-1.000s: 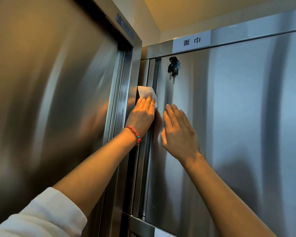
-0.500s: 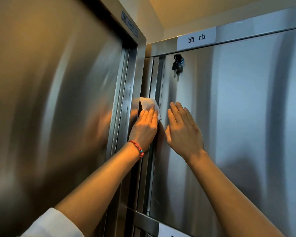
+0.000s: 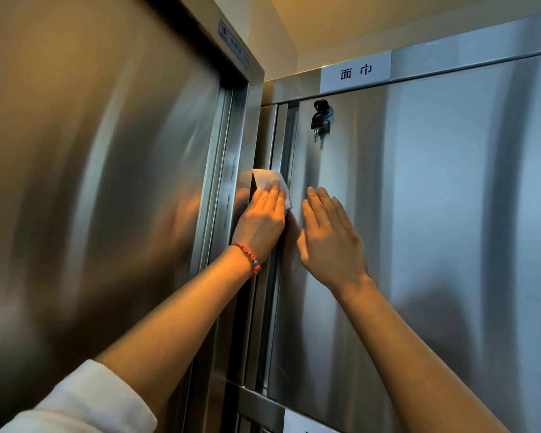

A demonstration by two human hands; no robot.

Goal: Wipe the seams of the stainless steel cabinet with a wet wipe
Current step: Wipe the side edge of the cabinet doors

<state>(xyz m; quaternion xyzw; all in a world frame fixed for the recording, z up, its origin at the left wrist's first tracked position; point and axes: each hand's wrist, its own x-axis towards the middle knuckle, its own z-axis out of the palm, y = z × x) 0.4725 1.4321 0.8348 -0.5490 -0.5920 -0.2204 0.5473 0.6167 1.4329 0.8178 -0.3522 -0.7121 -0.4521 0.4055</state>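
A stainless steel cabinet door [image 3: 434, 229] fills the right half of the view, with a vertical seam [image 3: 283, 139] along its left edge. My left hand [image 3: 261, 223], with a red bead bracelet on the wrist, presses a white wet wipe [image 3: 270, 179] flat against that seam with straight fingers. Only the wipe's upper part shows above my fingertips. My right hand [image 3: 330, 242] lies flat on the door just to the right of the seam, fingers straight and pointing up.
A key [image 3: 319, 120] hangs in the lock near the door's top left corner. A white label [image 3: 355, 71] sits on the strip above the door. A steel elevator door and frame [image 3: 107, 182] stand at the left. Another label [image 3: 297, 421] shows below.
My left hand and the wipe have slid down the seam, farther below the key. My right hand has stayed flat beside it on the door.
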